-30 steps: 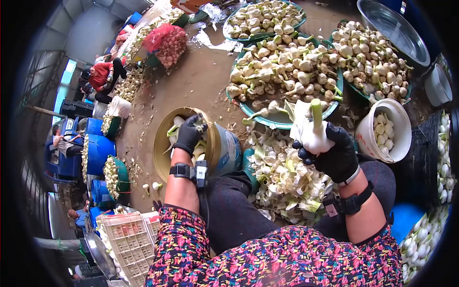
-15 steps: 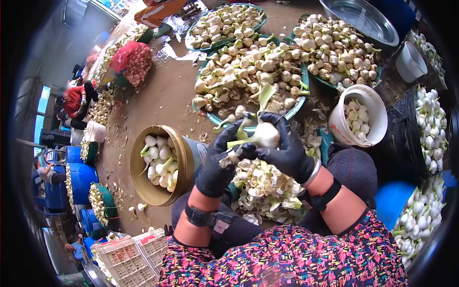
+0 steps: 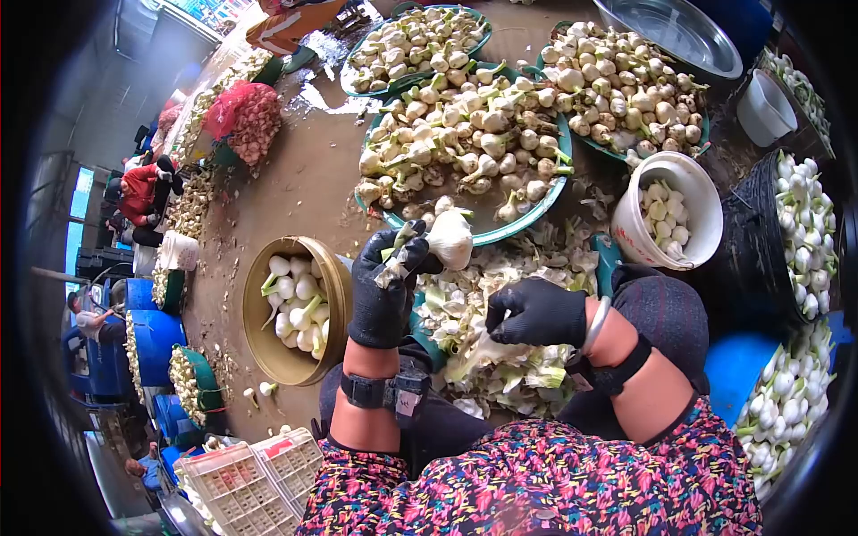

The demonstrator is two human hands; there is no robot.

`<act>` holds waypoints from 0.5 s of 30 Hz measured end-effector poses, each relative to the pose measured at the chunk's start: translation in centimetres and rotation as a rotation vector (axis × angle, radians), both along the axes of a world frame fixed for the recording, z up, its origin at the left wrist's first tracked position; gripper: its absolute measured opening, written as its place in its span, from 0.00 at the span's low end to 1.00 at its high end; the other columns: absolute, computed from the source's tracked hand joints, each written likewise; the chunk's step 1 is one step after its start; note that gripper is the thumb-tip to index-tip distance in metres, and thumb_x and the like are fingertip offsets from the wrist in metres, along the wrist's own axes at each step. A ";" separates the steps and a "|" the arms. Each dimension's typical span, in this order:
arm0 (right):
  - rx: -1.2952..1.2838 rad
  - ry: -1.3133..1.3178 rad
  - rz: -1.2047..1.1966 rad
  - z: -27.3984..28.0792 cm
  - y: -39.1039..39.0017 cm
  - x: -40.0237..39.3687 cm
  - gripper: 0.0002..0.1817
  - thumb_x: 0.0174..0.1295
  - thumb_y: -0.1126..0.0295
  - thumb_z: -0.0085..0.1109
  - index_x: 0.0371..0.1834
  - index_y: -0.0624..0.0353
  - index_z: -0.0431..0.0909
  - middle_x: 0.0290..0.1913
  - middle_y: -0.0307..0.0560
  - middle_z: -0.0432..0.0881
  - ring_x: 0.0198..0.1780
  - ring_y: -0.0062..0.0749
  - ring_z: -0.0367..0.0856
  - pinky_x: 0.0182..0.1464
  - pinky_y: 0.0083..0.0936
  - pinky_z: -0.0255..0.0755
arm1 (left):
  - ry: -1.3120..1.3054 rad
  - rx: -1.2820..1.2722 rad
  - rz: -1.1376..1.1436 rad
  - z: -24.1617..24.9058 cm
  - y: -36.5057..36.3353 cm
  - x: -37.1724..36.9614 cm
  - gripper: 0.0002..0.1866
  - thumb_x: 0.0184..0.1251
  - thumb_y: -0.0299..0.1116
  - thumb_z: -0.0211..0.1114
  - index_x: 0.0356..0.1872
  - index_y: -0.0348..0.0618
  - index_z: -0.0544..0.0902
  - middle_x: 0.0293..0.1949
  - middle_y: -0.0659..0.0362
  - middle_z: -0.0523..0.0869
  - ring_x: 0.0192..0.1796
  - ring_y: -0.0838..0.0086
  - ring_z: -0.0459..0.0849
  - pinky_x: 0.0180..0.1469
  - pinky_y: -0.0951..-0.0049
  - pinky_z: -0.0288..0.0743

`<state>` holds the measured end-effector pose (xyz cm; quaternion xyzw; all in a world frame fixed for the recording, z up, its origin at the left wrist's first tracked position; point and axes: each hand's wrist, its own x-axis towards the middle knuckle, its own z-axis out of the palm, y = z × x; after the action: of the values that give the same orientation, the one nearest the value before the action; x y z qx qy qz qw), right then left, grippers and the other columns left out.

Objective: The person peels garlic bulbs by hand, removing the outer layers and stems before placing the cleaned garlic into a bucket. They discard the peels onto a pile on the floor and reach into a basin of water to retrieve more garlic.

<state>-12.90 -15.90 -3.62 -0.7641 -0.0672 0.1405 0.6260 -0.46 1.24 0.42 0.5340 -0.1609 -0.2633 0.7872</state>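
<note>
My left hand [image 3: 380,290], in a black glove, is closed on a garlic bulb [image 3: 450,239], whose round white head sticks out to the right of the fingers. A pale scrap clings to the gloved fingers. My right hand [image 3: 538,313], also gloved in black, hovers over the heap of garlic peels [image 3: 500,362] between my knees. Its fingers are curled, and whatever they may hold is hidden. Left of my left hand stands a tan bucket [image 3: 253,330] of cleaned white bulbs. Beyond both hands lies a large green-rimmed basin [image 3: 527,228] of untrimmed garlic.
More garlic fills two tubs, one far left [image 3: 416,45] and one right [image 3: 626,89]. A white bucket [image 3: 628,228] holds peeled pieces. At right are a black tub [image 3: 749,232] and white bulbs [image 3: 786,402]. Plastic crates [image 3: 237,487] stand lower left. Other people [image 3: 140,192] sit at far left.
The two hands have separated. My left hand keeps the garlic bulb and has turned it upright, slightly left; my right hand has let go and dropped toward the peels. The bulb's long green stalk no longer shows.
</note>
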 end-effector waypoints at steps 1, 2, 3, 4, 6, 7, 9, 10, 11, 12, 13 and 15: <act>-0.198 -0.018 -0.060 -0.5 0.2 0.0 0.15 0.44 0.63 0.66 0.31 0.61 0.80 0.32 0.53 0.82 0.32 0.39 0.80 0.38 0.32 0.72 | 0.004 -0.002 -0.005 -0.4 0.0 -0.1 0.14 0.59 0.27 0.63 0.45 0.31 0.77 0.38 0.53 0.83 0.33 0.70 0.83 0.40 0.72 0.78; -0.265 -0.218 -0.260 -1.0 0.1 0.1 0.14 0.45 0.61 0.65 0.25 0.62 0.78 0.29 0.55 0.80 0.29 0.45 0.78 0.35 0.34 0.71 | -0.015 -0.024 -0.032 -0.9 0.1 -0.2 0.14 0.59 0.26 0.62 0.46 0.31 0.77 0.40 0.53 0.83 0.34 0.70 0.83 0.41 0.71 0.78; -0.074 -0.037 -0.460 0.4 -0.1 0.4 0.14 0.47 0.63 0.65 0.24 0.63 0.76 0.25 0.50 0.79 0.26 0.35 0.78 0.32 0.31 0.70 | -0.033 -0.045 -0.058 -1.1 0.2 -0.4 0.14 0.60 0.26 0.62 0.46 0.31 0.77 0.41 0.53 0.83 0.35 0.70 0.83 0.43 0.71 0.78; 0.077 -0.078 -0.611 0.3 -0.1 0.6 0.13 0.48 0.64 0.65 0.25 0.63 0.75 0.24 0.46 0.78 0.25 0.29 0.76 0.31 0.27 0.70 | -0.097 0.035 -0.061 -0.7 0.2 -0.8 0.11 0.59 0.24 0.62 0.43 0.34 0.77 0.40 0.56 0.82 0.38 0.72 0.82 0.45 0.70 0.77; 0.293 -0.147 -0.786 0.7 0.1 1.1 0.11 0.51 0.69 0.66 0.28 0.62 0.74 0.22 0.39 0.77 0.26 0.15 0.71 0.31 0.19 0.69 | -0.186 0.119 -0.071 -1.1 -0.2 -1.1 0.10 0.58 0.23 0.63 0.40 0.36 0.77 0.39 0.58 0.82 0.40 0.73 0.81 0.46 0.71 0.77; 0.291 -0.146 -0.795 0.8 0.4 1.3 0.11 0.51 0.69 0.66 0.28 0.62 0.74 0.22 0.39 0.77 0.26 0.15 0.71 0.31 0.19 0.69 | -0.277 0.208 -0.079 -1.0 -0.6 -1.4 0.08 0.56 0.22 0.64 0.38 0.38 0.77 0.38 0.60 0.81 0.43 0.74 0.80 0.47 0.72 0.77; 0.277 -0.170 -0.879 1.0 1.1 1.6 0.11 0.51 0.69 0.66 0.29 0.62 0.74 0.23 0.38 0.77 0.26 0.16 0.71 0.32 0.18 0.70 | -0.075 0.146 -0.108 -0.7 -1.1 -2.4 0.09 0.51 0.21 0.67 0.33 0.41 0.77 0.35 0.60 0.79 0.43 0.73 0.78 0.45 0.72 0.74; 0.183 -0.180 -0.924 1.6 1.1 1.4 0.11 0.50 0.69 0.66 0.28 0.62 0.74 0.23 0.40 0.78 0.26 0.18 0.74 0.32 0.20 0.70 | -0.362 0.284 -0.113 -0.9 -1.4 -2.5 0.10 0.49 0.20 0.68 0.32 0.40 0.77 0.35 0.59 0.78 0.41 0.71 0.77 0.44 0.71 0.72; 0.179 -0.174 -0.930 1.8 1.1 1.3 0.11 0.50 0.69 0.66 0.28 0.62 0.74 0.23 0.40 0.78 0.26 0.18 0.74 0.32 0.20 0.70 | -0.650 0.417 -0.115 -0.9 -1.6 -2.7 0.11 0.46 0.20 0.69 0.30 0.40 0.77 0.34 0.58 0.78 0.40 0.68 0.76 0.43 0.70 0.71; 0.117 -0.138 -0.958 1.9 1.1 1.3 0.11 0.50 0.69 0.66 0.28 0.62 0.74 0.23 0.42 0.79 0.26 0.19 0.75 0.32 0.21 0.71 | -0.705 0.397 -0.091 -0.8 -2.1 -3.2 0.11 0.43 0.20 0.70 0.28 0.41 0.77 0.31 0.58 0.77 0.38 0.65 0.73 0.41 0.68 0.68; 0.055 -0.105 -0.985 1.9 1.1 1.3 0.11 0.49 0.69 0.65 0.28 0.63 0.75 0.23 0.43 0.79 0.27 0.20 0.76 0.33 0.22 0.71 | -0.702 0.393 -0.096 -1.0 -2.5 -3.5 0.11 0.43 0.20 0.70 0.28 0.41 0.77 0.31 0.58 0.77 0.38 0.65 0.73 0.41 0.68 0.68; 0.051 -0.107 -1.001 1.4 1.0 1.3 0.08 0.50 0.69 0.61 0.27 0.63 0.75 0.23 0.51 0.79 0.26 0.31 0.79 0.33 0.27 0.72 | -0.864 0.426 -0.095 -1.1 -2.9 -3.9 0.11 0.43 0.21 0.71 0.27 0.43 0.77 0.30 0.59 0.76 0.38 0.66 0.73 0.41 0.68 0.68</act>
<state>-11.57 -14.90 -2.20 -0.6933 0.2722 -0.2180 0.6306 -4.35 -1.70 -0.68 0.7357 -0.4400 -0.0802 0.5086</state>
